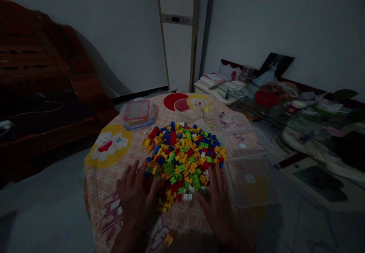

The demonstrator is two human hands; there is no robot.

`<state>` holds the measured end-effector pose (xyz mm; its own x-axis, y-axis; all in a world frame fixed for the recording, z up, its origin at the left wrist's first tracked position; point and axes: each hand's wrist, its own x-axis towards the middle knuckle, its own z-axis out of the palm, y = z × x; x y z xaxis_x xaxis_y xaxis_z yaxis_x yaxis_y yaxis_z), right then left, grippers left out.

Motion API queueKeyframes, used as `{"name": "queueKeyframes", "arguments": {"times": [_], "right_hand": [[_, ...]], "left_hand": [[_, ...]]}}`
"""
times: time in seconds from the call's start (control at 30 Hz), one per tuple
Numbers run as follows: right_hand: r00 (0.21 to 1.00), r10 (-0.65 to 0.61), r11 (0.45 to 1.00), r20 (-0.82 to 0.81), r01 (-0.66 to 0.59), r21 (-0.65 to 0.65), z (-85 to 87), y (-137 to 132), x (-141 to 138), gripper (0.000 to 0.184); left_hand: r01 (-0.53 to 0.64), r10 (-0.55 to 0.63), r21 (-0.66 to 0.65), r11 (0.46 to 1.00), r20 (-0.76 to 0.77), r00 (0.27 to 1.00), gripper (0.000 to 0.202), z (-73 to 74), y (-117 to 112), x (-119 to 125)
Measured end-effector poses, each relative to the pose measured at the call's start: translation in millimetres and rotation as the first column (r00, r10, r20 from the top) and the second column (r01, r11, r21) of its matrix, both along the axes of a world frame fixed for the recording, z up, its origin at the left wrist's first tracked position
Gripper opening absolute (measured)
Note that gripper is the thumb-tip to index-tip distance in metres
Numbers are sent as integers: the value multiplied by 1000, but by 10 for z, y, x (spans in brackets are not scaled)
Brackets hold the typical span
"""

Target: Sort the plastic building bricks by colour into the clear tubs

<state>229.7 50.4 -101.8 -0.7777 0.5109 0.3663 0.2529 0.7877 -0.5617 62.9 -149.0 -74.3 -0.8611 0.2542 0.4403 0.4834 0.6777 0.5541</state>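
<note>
The pile of small coloured bricks (pixel 182 154) lies heaped on the tablecloth (pixel 114 177), its near edge between the two sets of fingertips. The left hand (pixel 137 201) and right hand (pixel 218 203) lie flat with fingers spread, seemingly gripping nothing, though the light is dim. Just right of the right fingers sits a clear tray (pixel 251 184). Well beyond the left fingertips is a lidded box (pixel 137 114).

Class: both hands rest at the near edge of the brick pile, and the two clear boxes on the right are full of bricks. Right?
No: the head view shows the clear boxes empty. The left hand and right hand do rest at the near edge of the brick pile.
</note>
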Motion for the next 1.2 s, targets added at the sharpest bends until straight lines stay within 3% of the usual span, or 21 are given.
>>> {"name": "queueKeyframes", "arguments": {"times": [0.1, 0.23, 0.47, 0.67, 0.93, 1.07, 1.2], "right_hand": [[1000, -11, 1000, 1, 11, -28, -18, 59, -140, 84], [1000, -16, 1000, -6, 16, -18, -51, 131, -356, 82], [995, -41, 999, -90, 44, 30, 5, 226, -713, 69], [992, -111, 993, -66, 113, 23, 87, 282, -1009, 67], [991, -132, 989, -35, 130, -72, 291, 407, -1326, 64], [994, -111, 986, -18, 108, -127, 358, 436, -1377, 60], [995, -83, 992, -55, 77, -99, 340, 358, -1211, 51]], "left_hand": [[-90, 89, -3, 996, 98, 991, 65, -157, -126, -188], [-76, 63, 52, 996, 216, 974, 67, -288, -166, -330], [0, -39, 128, 992, 302, 953, 64, -216, 62, -277], [20, -76, 231, 973, 237, 969, 58, -236, 371, -323], [63, -116, 271, 961, 183, 976, 59, -176, 689, -518], [78, -121, 281, 956, 139, 983, 57, -175, 686, -520], [127, -150, 256, 958, 72, 986, 55, -152, 556, -330]]}}
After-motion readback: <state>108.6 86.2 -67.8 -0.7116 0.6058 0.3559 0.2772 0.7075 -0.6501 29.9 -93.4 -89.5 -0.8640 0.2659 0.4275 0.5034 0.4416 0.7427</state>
